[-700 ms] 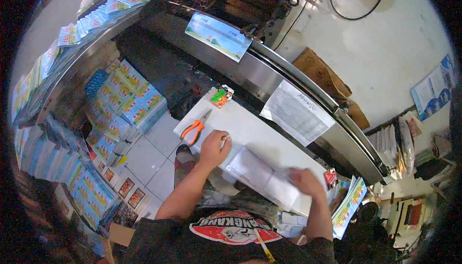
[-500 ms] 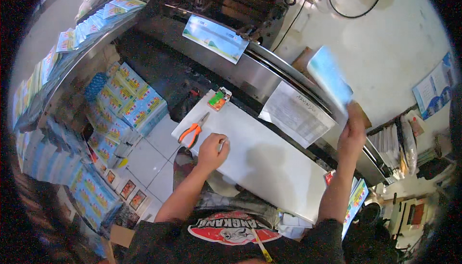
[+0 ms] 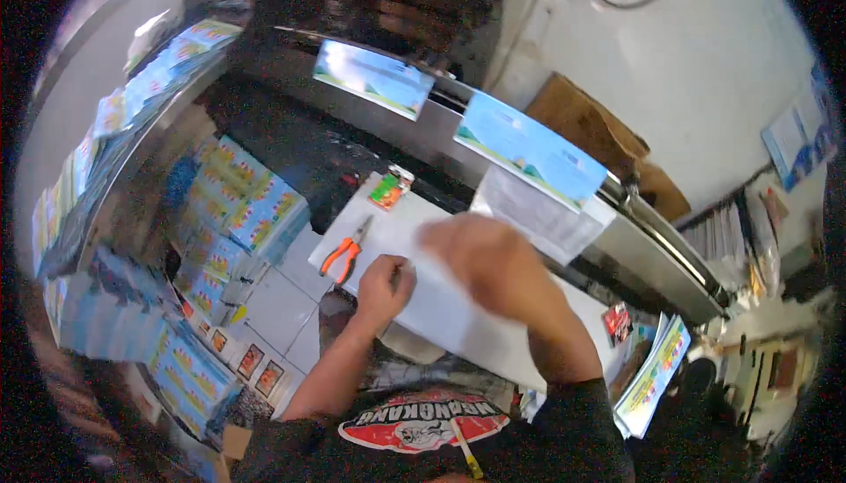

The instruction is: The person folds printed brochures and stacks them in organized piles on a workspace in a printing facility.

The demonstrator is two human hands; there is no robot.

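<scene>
My left hand [image 3: 386, 287] rests closed near the edge of the white bench top [image 3: 498, 339]; a small pale bit shows at its fingertips, too small to name. Above the bench my right hand [image 3: 485, 263] is smeared by motion, so its fingers cannot be read. Beyond it, a blue printed sheet [image 3: 529, 148] hangs on the metal rail, overlapping a whitish paper [image 3: 538, 214]. Another such blue sheet [image 3: 374, 78] hangs further left. Orange-handled pliers [image 3: 345, 256] lie left of my left hand, with a small green and orange box [image 3: 388, 190] behind them.
Stacked printed sheets [image 3: 242, 192] stand on the floor at left, and more sheets [image 3: 132, 100] line a curved shelf. Brown cardboard [image 3: 586, 122] leans behind the rail. A red packet [image 3: 617, 322] and upright printed sheets [image 3: 654, 377] are at right.
My right hand has let go of the blue sheet, which now hangs on the rail, and has moved left and nearer over the bench. My left hand stays closed by the pliers.
</scene>
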